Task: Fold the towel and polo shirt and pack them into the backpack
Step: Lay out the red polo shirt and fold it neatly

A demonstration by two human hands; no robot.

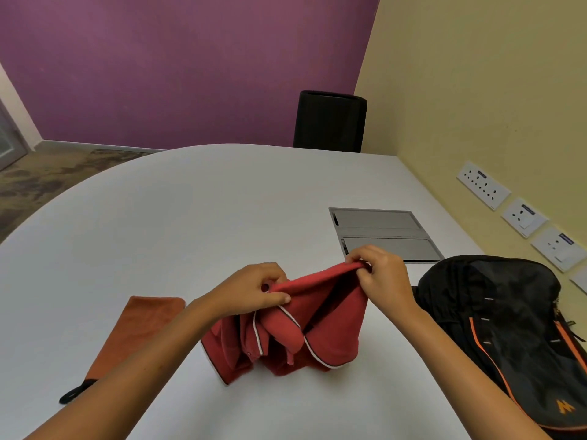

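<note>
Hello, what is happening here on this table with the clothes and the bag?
A person is working on a red polo shirt. The left hand and the right hand each pinch its upper edge and hold it up, while its lower part rests bunched on the white table. An orange towel lies already folded on the left. The black backpack lies on the right; nothing has been packed yet, as far as can be seen.

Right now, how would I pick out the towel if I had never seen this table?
Start at the white table and look left of the red shirt held by both hands. The towel lies flat there, folded, orange, with a black loop at its near end.
</note>
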